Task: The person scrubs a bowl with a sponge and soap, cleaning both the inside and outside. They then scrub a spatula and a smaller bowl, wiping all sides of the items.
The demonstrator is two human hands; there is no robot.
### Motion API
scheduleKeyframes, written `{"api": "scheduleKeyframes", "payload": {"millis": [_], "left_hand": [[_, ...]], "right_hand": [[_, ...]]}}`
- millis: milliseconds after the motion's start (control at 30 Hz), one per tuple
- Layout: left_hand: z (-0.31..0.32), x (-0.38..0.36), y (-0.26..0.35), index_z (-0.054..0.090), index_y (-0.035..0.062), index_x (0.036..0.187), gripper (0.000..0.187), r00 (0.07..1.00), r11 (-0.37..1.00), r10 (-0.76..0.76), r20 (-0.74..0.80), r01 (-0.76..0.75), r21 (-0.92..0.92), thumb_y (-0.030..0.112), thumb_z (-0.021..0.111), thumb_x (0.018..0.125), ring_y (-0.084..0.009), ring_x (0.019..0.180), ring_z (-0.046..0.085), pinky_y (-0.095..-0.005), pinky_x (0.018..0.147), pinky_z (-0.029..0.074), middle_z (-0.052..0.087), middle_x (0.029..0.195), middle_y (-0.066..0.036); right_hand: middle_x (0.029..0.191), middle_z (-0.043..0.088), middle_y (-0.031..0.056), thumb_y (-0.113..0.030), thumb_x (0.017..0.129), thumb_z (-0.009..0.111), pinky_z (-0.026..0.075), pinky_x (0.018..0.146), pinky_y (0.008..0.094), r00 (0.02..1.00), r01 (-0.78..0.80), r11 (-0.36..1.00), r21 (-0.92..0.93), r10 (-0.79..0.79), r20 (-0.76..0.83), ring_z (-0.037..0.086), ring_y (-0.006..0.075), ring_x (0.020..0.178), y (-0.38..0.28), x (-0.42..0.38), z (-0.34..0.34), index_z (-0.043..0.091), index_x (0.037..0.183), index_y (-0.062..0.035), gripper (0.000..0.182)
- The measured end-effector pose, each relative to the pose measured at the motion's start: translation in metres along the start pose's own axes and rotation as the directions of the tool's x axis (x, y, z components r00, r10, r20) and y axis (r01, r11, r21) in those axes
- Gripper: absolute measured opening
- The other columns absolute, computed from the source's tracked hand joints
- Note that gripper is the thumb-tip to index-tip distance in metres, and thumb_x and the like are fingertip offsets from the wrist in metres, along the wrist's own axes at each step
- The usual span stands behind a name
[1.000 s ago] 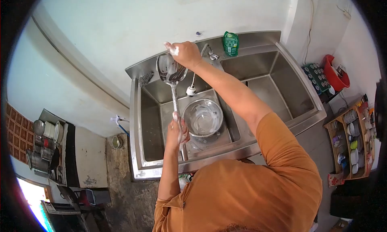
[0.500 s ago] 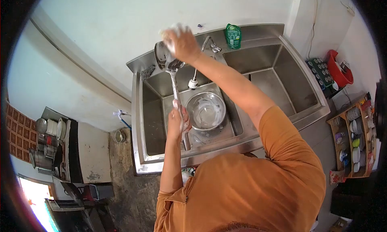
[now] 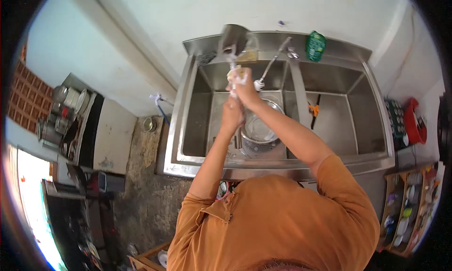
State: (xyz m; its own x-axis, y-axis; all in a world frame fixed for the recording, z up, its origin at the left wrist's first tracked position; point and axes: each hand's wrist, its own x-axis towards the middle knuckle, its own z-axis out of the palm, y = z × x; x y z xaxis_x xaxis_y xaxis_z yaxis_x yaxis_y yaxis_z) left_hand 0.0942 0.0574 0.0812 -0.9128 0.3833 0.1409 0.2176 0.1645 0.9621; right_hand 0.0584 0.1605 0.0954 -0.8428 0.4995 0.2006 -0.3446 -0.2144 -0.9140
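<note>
A long-handled metal wok spatula (image 3: 235, 37) points away from me over the left basin, its head smeared by motion. My left hand (image 3: 232, 113) is closed around the lower handle, whose end sticks out beneath. Just above it, my right hand (image 3: 243, 86) wraps a yellowish, soapy sponge (image 3: 234, 74) around the handle near the head; foam covers the fingers. Under my right forearm sits a round metal bowl (image 3: 258, 130) in the left basin (image 3: 200, 123), partly hidden by the arm. A flexible faucet (image 3: 270, 67) hangs beside my right hand.
The right basin (image 3: 332, 125) holds an orange-and-black item (image 3: 314, 109). A green pouch (image 3: 315, 46) stands on the sink's back ledge, and a dark scouring pad (image 3: 205, 59) lies at its left end. A red basin (image 3: 414, 122) and a wooden shelf (image 3: 404, 210) are to the right.
My right hand with the sponge has come down from the spatula's head to its handle, close to my left hand. My view has shifted, showing the orange-and-black item.
</note>
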Motion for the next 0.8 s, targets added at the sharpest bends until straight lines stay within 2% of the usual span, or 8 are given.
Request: {"api": "scheduleKeyframes", "payload": {"millis": [33, 67, 200, 300, 433, 533, 667, 800], "left_hand": [[0.003, 0.008, -0.025, 0.049, -0.0039, 0.087, 0.047, 0.993, 0.979, 0.111, -0.039, -0.102, 0.174, 0.036, 0.031, 0.103, -0.0274, 0.057, 0.059, -0.0434, 0.058, 0.048, 0.059, 0.068, -0.018], [0.003, 0.004, -0.017, 0.054, 0.0053, 0.089, 0.042, 0.999, 1.000, -0.002, -0.033, 0.001, -0.008, 0.042, 0.037, 0.102, -0.0156, 0.056, 0.047, -0.0353, 0.052, 0.041, 0.050, 0.065, -0.003], [0.012, -0.024, 0.011, 0.052, 0.0057, 0.089, 0.047, 0.978, 0.960, -0.191, 0.087, 0.204, -0.191, 0.048, 0.036, 0.103, -0.0162, 0.050, 0.048, -0.0345, 0.047, 0.043, 0.050, 0.062, -0.004], [0.029, -0.032, -0.029, 0.054, 0.0039, 0.089, 0.050, 0.977, 0.947, -0.210, 0.039, 0.213, -0.238, 0.050, 0.038, 0.102, -0.0157, 0.045, 0.049, -0.0367, 0.043, 0.044, 0.049, 0.057, -0.005], [0.011, -0.032, -0.003, 0.052, 0.0073, 0.082, 0.046, 0.978, 0.924, -0.208, -0.014, 0.192, -0.330, 0.048, 0.041, 0.101, -0.0137, 0.041, 0.040, -0.0325, 0.036, 0.035, 0.044, 0.056, -0.003], [0.008, -0.023, -0.021, 0.050, 0.0075, 0.079, 0.052, 0.982, 0.889, -0.188, 0.010, 0.174, -0.424, 0.054, 0.040, 0.100, -0.0145, 0.038, 0.040, -0.0328, 0.035, 0.035, 0.044, 0.054, -0.004], [0.008, -0.032, -0.026, 0.048, 0.0064, 0.075, 0.060, 0.968, 0.893, -0.252, 0.013, 0.238, -0.382, 0.060, 0.036, 0.099, -0.0156, 0.036, 0.042, -0.0342, 0.035, 0.036, 0.041, 0.051, -0.004], [0.010, -0.028, -0.031, 0.048, 0.0039, 0.070, 0.068, 0.984, 0.935, -0.179, -0.027, 0.161, -0.316, 0.064, 0.033, 0.099, -0.0145, 0.039, 0.045, -0.0353, 0.037, 0.038, 0.041, 0.048, -0.005]], "right_hand": [[0.083, 0.062, 0.0099, -0.024, 0.100, 0.056, 0.049, 0.044, 0.0273, 0.994, -0.090, 0.994, 0.054, 0.086, 0.065, 0.060, 0.0150, 0.057, -0.015, 0.004, -0.002, 0.040, 0.111, -0.0099, 0.024], [0.077, 0.061, 0.0086, -0.030, 0.102, 0.052, 0.048, 0.041, 0.0295, 0.992, -0.110, 0.993, 0.047, 0.106, 0.071, 0.057, 0.0154, 0.049, -0.028, 0.007, 0.002, 0.040, 0.110, -0.0103, 0.024], [0.064, 0.052, 0.0015, -0.031, 0.096, 0.062, 0.042, 0.037, 0.0275, 0.984, -0.154, 0.986, 0.056, 0.159, -0.081, 0.051, 0.0127, 0.045, -0.044, 0.034, 0.010, 0.047, 0.097, -0.0097, 0.026], [0.084, 0.054, 0.0044, -0.025, 0.099, 0.053, 0.038, 0.039, 0.0253, 0.950, -0.312, 0.932, 0.184, 0.304, 0.074, 0.049, 0.0104, 0.052, -0.057, 0.035, 0.015, 0.053, 0.123, -0.0130, 0.027], [0.069, 0.052, 0.0003, -0.037, 0.100, 0.053, 0.038, 0.042, 0.0266, 0.951, -0.309, 0.939, 0.150, 0.304, 0.055, 0.048, 0.0109, 0.050, -0.026, 0.032, 0.012, 0.060, 0.101, -0.0093, 0.028], [0.059, 0.048, -0.0009, -0.048, 0.098, 0.054, 0.035, 0.037, 0.0254, 0.975, -0.217, 0.974, -0.058, 0.219, 0.026, 0.045, 0.0106, 0.041, -0.039, -0.011, 0.034, 0.057, 0.087, -0.0119, 0.038], [0.057, 0.045, -0.0029, -0.038, 0.094, 0.066, 0.035, 0.036, 0.0239, 0.964, -0.224, 0.906, -0.358, 0.261, 0.058, 0.044, 0.0088, 0.041, -0.019, 0.004, 0.021, 0.055, 0.083, -0.0125, 0.030], [0.059, 0.044, -0.0044, -0.034, 0.090, 0.072, 0.038, 0.039, 0.0239, 0.968, -0.197, 0.950, -0.242, 0.228, 0.105, 0.044, 0.0073, 0.044, -0.025, 0.014, 0.025, 0.059, 0.088, -0.0103, 0.027]]}}
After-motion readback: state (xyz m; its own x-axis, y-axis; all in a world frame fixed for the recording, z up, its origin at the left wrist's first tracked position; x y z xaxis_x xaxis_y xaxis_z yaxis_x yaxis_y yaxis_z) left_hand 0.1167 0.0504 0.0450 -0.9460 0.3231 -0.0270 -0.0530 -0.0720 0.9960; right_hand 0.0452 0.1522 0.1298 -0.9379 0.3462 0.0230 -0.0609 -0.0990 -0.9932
